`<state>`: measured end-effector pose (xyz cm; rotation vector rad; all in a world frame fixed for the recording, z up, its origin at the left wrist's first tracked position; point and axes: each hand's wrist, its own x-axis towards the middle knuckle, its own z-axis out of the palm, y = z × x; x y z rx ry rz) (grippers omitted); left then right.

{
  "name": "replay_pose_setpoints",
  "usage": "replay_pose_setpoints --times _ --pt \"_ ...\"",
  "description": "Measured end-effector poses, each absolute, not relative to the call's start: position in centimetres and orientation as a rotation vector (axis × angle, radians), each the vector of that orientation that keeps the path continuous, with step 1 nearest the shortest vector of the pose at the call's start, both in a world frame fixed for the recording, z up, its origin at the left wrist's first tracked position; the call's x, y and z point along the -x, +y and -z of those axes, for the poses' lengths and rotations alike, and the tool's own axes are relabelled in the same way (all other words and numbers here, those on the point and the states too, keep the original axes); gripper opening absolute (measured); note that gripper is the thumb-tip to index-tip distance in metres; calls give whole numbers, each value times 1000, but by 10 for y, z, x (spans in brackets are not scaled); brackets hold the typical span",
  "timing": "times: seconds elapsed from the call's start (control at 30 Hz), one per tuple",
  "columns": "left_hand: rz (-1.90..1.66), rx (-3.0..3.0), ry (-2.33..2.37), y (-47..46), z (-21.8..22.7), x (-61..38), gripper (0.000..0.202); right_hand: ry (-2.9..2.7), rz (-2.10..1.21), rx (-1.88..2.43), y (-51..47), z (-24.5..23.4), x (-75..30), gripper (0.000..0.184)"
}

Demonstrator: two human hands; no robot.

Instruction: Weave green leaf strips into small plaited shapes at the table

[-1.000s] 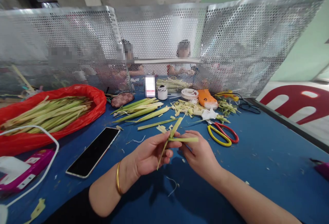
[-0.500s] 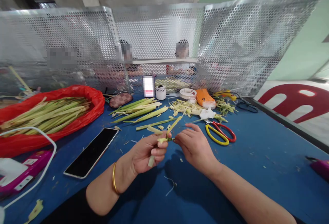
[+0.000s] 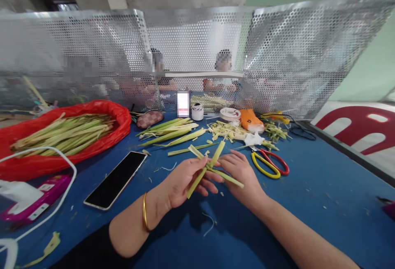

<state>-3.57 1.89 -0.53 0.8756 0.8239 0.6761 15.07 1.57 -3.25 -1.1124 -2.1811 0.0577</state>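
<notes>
Both my hands meet over the blue table (image 3: 308, 186) and hold crossed green leaf strips (image 3: 212, 166). My left hand (image 3: 183, 182), with a gold bangle on its wrist, pinches the strips where they cross. My right hand (image 3: 242, 174) grips the same crossing from the right side. The strip ends stick out up, left and down to the right. Yellow and red scissors (image 3: 270, 163) lie just right of my right hand. A black phone (image 3: 117, 179) lies left of my left hand.
A red bag (image 3: 55, 154) full of leaf strips lies at the left, loose strips (image 3: 169, 131) and trimmings (image 3: 228, 130) behind. A pink device (image 3: 33, 201) with a white cable, an orange tool (image 3: 251, 121) and a tape roll (image 3: 230, 114) are nearby. Perforated metal screens (image 3: 277, 55) fence the table; people sit behind them.
My hands turned and folded the strips: from a bent strip held upright they became a flat cross with ends pointing outward. The hands stayed at the same spot.
</notes>
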Motion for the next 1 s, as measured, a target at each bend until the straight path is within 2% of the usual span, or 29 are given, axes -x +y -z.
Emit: replay_pose_setpoints --times 0.23,0.33,0.57,0.8,0.9,1.0 --pt "-837 -969 916 24 8 34 33 -2159 -70 1092 3 20 -147 8" --pt "-869 -1025 961 25 10 33 30 -2156 -151 1133 2 23 -144 18" --pt "-854 -1176 1020 24 19 30 22 -2119 -567 1250 5 29 -139 34" --pt "-961 -1162 1087 24 32 22 10 -2128 -438 1180 -11 28 -130 31" --pt "-929 -1039 1081 25 30 23 12 -2047 -628 1320 -6 31 -132 35" --pt "-823 -991 1036 23 25 25 17 -1623 -950 1447 6 33 -138 39"
